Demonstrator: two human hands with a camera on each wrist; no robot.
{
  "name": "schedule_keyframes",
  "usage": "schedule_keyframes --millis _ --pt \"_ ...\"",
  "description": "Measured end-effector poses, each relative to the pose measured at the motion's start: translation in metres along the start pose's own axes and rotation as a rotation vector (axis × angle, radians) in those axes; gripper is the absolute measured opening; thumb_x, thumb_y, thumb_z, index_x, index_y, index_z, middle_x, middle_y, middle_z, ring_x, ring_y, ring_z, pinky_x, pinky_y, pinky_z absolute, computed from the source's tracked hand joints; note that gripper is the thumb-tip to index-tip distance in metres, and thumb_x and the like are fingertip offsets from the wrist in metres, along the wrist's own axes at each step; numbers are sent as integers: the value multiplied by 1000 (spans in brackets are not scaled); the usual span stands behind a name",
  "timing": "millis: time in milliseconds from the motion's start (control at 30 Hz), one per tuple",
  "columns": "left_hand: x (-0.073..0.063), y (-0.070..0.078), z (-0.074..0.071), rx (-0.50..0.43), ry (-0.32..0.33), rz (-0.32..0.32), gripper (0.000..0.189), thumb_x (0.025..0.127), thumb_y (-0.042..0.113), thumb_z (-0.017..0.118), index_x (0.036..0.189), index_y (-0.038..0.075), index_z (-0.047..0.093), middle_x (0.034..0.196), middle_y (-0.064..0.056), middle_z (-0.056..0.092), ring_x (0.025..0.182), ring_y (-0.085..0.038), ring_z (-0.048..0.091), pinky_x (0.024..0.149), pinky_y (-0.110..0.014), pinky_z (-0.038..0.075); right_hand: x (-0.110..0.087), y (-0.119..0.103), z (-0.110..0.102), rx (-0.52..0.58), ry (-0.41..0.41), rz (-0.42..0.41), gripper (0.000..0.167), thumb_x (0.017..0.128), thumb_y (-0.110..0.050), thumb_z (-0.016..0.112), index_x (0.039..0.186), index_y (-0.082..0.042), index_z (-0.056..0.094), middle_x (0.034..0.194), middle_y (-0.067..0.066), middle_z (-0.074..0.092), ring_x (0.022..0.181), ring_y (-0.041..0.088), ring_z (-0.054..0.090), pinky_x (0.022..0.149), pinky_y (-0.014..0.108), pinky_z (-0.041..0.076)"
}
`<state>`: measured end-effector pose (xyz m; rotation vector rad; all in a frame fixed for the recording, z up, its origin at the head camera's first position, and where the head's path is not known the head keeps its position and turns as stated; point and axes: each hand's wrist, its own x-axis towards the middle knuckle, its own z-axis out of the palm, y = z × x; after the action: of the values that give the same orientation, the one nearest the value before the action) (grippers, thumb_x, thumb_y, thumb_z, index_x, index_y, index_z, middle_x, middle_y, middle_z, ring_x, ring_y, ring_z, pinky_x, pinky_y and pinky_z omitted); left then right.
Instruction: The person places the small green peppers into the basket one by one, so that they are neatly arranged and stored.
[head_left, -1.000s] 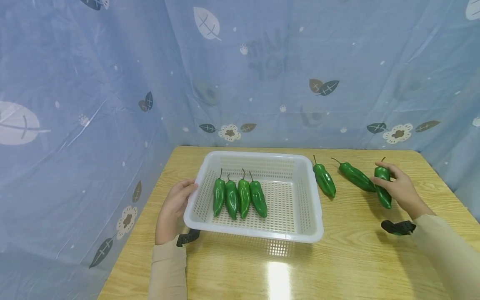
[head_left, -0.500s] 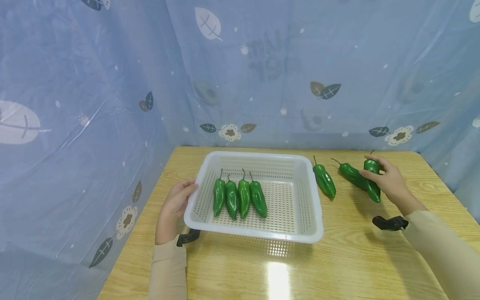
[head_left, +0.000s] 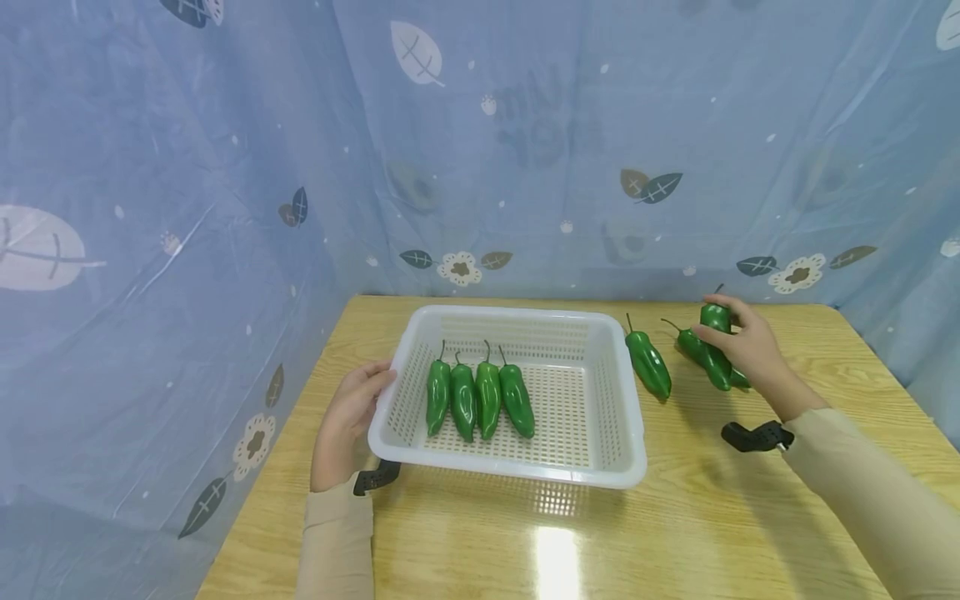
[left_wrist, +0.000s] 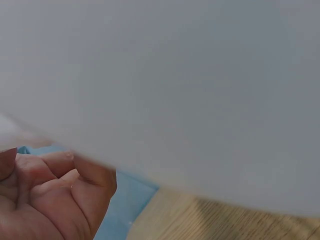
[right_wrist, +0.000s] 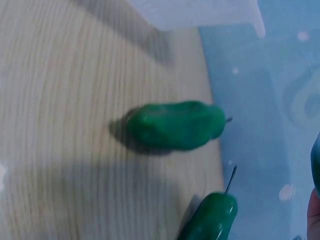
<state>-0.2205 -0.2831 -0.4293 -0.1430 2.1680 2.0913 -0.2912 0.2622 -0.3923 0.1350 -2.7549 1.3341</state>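
Note:
My left hand (head_left: 354,408) grips the left rim of a white perforated plastic basket (head_left: 510,472). Several green peppers (head_left: 487,404) lie side by side inside it, stems toward the back. In the left wrist view the basket's blurred wall (left_wrist: 175,100) hides most of the scene, with curled fingers (left_wrist: 95,172) below it. My right hand (head_left: 753,350) holds another green pepper (head_left: 717,373) between thumb and fingers, stem up. It overlaps a pepper lying on the table (head_left: 692,343). One more pepper (head_left: 648,364) lies beside the basket's right side.
The basket stands on a wooden table (head_left: 465,542). A blue patterned curtain (head_left: 525,167) hangs behind the table and along its left side. A black wrist mount (head_left: 757,436) sticks out below my right hand.
My right hand has moved left with the pepper, from the right of the lying pepper to over it. The left hand and the basket have stayed in place.

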Motion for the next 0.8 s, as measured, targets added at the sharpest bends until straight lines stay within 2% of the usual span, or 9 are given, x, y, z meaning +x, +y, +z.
schedule_keyframes --millis 67,133,267,333,367,433,533,600,800 --pt "0 0 0 4 -1 4 47 100 20 47 139 -5 37 131 -28 49 104 -24 63 87 -38 54 1 -6 2 -4 1 -5 69 92 -43 57 148 -11 30 132 28 38 108 37 46 63 28 51" --pt "0 0 0 5 -1 5 47 100 20 47 139 -5 38 131 -28 49 104 -24 63 87 -38 55 2 -12 3 0 -7 -8 70 92 -43 57 148 -11 29 131 28 38 105 36 48 64 29 51" --pt "0 0 1 7 1 5 46 100 19 47 138 -5 39 130 -28 49 102 -23 64 85 -37 55 4 -26 7 106 -53 -12 70 92 -38 60 148 -12 28 127 25 37 86 24 62 62 36 58" --pt "0 0 1 8 8 2 45 100 19 47 137 -5 39 130 -27 50 102 -23 64 85 -37 55 5 -32 9 130 -68 -25 70 92 -36 60 148 -12 27 125 23 38 74 16 65 62 35 58" --pt "-1 0 1 7 8 3 45 100 19 47 137 -5 39 130 -28 50 103 -23 63 85 -37 55 6 -36 10 128 -72 -32 69 92 -35 61 148 -12 28 124 22 39 73 13 64 62 34 58" --pt "-2 3 1 5 3 1 45 100 18 46 138 -5 38 131 -28 49 106 -26 62 86 -38 55 8 -43 12 81 -66 -44 68 92 -37 60 148 -12 29 124 22 41 79 14 61 63 31 56" --pt "-3 3 1 7 -1 2 45 101 18 46 138 -6 38 132 -29 48 108 -28 61 87 -38 54 10 -54 14 25 -64 -67 67 93 -38 59 147 -12 31 127 23 42 94 23 54 65 27 50" --pt "-2 3 1 10 0 2 45 101 18 45 138 -6 38 131 -29 48 107 -28 61 87 -38 55 11 -61 17 24 -79 -69 65 93 -37 58 147 -12 32 131 25 41 103 32 50 68 29 49" --pt "-1 1 1 4 8 1 45 100 18 47 137 -6 40 130 -28 50 103 -23 63 85 -37 55 13 -81 24 34 -126 -69 65 94 -36 58 147 -10 31 134 27 41 111 39 48 75 37 50"
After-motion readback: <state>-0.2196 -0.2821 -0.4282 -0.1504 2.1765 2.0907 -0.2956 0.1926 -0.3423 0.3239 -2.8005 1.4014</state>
